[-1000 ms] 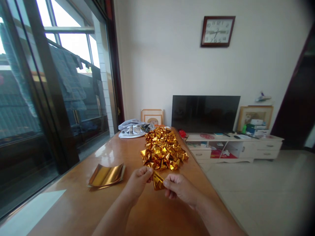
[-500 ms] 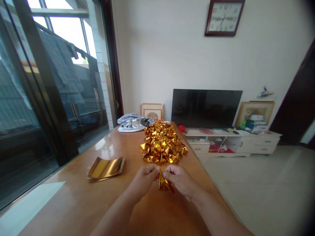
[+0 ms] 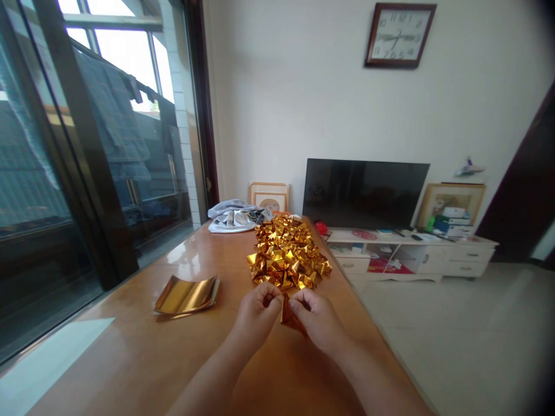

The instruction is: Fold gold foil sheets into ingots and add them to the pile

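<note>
Between my two hands is a piece of gold foil paper (image 3: 291,319), partly folded, its lower end showing below the fingers. My left hand (image 3: 260,309) pinches its upper left edge between thumb and fingers. On the other side my right hand (image 3: 315,315) grips it, thumb on top. Just beyond my hands lies a heap of folded gold foil pieces (image 3: 288,254). A stack of flat, slightly curled gold foil sheets (image 3: 187,296) rests on the table to the left of my left hand.
The brown wooden table (image 3: 130,358) has a pale sheet (image 3: 56,361) at its left edge. A grey-white cloth bundle (image 3: 236,216) sits at the far end. Beyond are a television (image 3: 364,193) and a white low cabinet (image 3: 468,263). A glass sliding door (image 3: 125,144) stands left.
Both hands stay on the foil piece. The left hand has turned slightly and its fingers have shifted at the upper edge; the foil now looks darker. The view has tilted up slightly.
</note>
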Action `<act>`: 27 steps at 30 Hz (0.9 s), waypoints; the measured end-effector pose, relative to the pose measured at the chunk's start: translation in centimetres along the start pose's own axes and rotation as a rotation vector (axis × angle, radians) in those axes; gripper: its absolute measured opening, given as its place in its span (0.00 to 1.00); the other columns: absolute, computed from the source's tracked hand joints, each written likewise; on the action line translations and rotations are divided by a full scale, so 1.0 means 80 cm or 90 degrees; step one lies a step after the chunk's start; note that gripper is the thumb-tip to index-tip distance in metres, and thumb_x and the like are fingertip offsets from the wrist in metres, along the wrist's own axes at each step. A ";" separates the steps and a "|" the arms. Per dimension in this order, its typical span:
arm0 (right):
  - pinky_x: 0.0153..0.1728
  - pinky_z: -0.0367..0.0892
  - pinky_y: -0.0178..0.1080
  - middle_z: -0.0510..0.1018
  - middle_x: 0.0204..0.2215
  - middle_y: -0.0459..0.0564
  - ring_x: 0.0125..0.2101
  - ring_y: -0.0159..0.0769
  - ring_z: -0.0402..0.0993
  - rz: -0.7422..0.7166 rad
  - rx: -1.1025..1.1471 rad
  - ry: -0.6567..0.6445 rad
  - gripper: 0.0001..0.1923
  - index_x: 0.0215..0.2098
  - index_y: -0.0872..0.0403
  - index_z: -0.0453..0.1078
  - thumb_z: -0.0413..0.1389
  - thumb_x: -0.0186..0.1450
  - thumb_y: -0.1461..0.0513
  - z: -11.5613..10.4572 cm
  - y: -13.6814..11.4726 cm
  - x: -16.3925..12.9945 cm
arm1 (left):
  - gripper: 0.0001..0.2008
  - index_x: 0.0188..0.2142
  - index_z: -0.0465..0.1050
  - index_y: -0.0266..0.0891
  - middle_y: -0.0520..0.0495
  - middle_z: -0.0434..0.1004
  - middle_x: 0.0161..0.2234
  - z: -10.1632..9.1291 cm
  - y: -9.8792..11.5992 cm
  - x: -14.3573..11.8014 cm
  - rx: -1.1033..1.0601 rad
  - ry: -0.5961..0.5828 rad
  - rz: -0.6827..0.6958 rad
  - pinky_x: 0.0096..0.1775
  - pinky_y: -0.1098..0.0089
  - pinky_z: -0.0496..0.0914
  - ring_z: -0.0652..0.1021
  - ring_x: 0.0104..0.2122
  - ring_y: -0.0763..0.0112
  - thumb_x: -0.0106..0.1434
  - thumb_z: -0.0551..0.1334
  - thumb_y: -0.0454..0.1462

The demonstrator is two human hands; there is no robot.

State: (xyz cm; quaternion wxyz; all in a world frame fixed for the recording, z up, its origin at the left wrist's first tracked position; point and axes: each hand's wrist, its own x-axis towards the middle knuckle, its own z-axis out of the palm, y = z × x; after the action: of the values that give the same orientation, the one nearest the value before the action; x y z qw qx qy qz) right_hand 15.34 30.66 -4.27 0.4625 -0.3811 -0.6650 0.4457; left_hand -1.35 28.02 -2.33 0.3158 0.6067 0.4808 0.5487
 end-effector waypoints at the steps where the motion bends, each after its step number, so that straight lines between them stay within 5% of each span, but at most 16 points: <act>1: 0.26 0.61 0.33 0.73 0.24 0.44 0.25 0.32 0.66 -0.019 -0.016 0.006 0.14 0.30 0.54 0.69 0.57 0.66 0.52 0.001 0.000 0.000 | 0.07 0.29 0.70 0.37 0.53 0.69 0.24 0.003 -0.001 -0.001 0.003 -0.001 0.003 0.29 0.74 0.63 0.69 0.26 0.73 0.61 0.61 0.39; 27: 0.30 0.64 0.35 0.77 0.26 0.47 0.29 0.36 0.71 -0.111 -0.185 0.084 0.15 0.31 0.53 0.73 0.54 0.68 0.53 0.008 0.000 -0.008 | 0.07 0.33 0.74 0.39 0.51 0.76 0.28 0.017 -0.022 -0.009 0.049 0.080 0.015 0.31 0.73 0.64 0.74 0.29 0.70 0.61 0.63 0.40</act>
State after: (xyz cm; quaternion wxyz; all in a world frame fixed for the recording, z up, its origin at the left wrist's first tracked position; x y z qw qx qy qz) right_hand 14.93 29.91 -4.52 0.4818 -0.4132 -0.7211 0.2778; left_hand -0.37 28.13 -4.46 0.2552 0.5883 0.5134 0.5703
